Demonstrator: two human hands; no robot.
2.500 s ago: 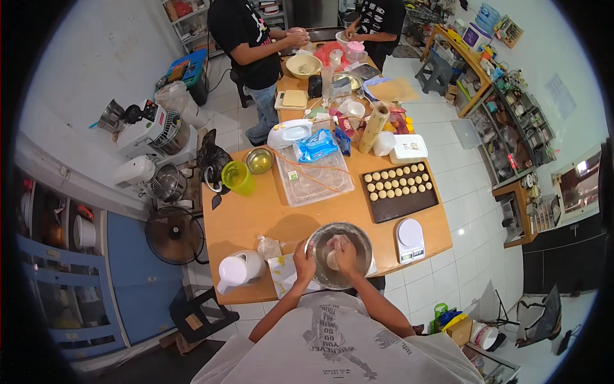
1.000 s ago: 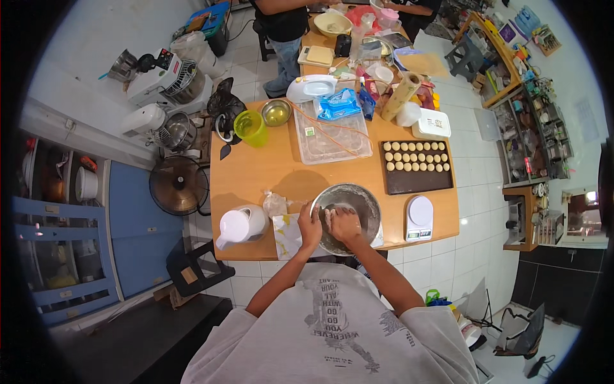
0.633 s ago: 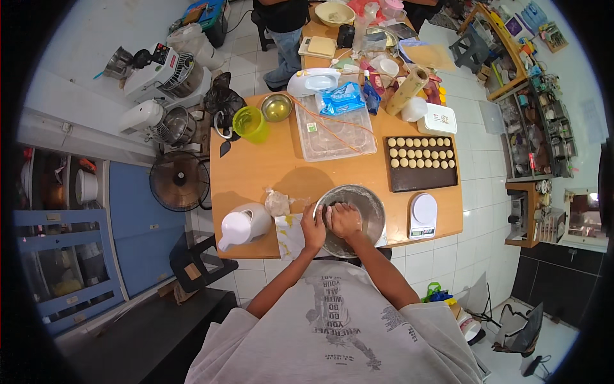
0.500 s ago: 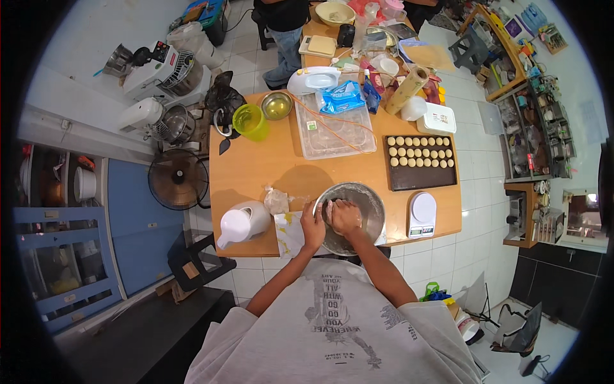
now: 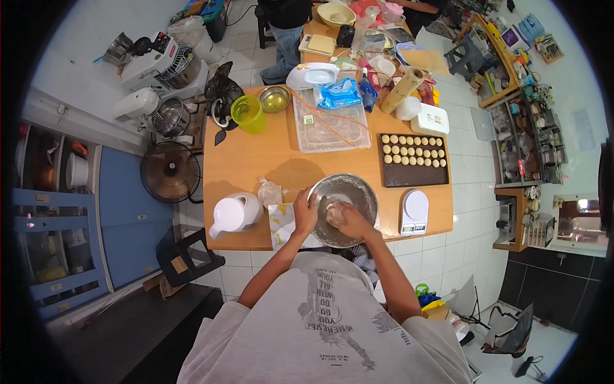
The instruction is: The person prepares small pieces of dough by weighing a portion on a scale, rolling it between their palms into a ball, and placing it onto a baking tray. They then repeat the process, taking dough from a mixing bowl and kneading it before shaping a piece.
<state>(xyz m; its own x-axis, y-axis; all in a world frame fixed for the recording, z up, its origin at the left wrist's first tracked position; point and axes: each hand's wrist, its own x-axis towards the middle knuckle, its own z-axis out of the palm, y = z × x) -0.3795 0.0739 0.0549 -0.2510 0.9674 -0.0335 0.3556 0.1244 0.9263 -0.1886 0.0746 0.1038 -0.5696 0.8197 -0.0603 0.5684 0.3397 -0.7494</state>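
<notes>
Two hands are at work at a steel bowl (image 5: 343, 208) near the front edge of a wooden table (image 5: 256, 160). Left hand (image 5: 305, 214) rests on the bowl's left rim, fingers curled over the edge, steadying it. Right hand (image 5: 354, 222) is inside the bowl, closed around a lump of dough (image 5: 334, 214). The dough is pale, off-white and rounded, with a lumpy surface; it sits in the middle of the bowl, partly covered by the right hand's fingers. The bowl's inner wall is grey and looks dusted with flour.

Just left of the bowl lies a printed paper sheet (image 5: 282, 224), touching the left wrist area. Beside that stands a white jug (image 5: 235, 214), spout toward the table's left edge, and a crumpled clear bag (image 5: 270, 192) lies just behind the sheet. Just right of the bowl sits a white scale (image 5: 414, 210), near but apart from it. Behind the scale is a dark tray (image 5: 414, 160) holding three rows of small pale dough balls. A clear lidded box (image 5: 331, 125) occupies the table's middle rear, with a green cup (image 5: 247, 113) and a small metal bowl of yellowish liquid (image 5: 275, 99) to its left. Another person (image 5: 286, 19) stands at the far table.
</notes>
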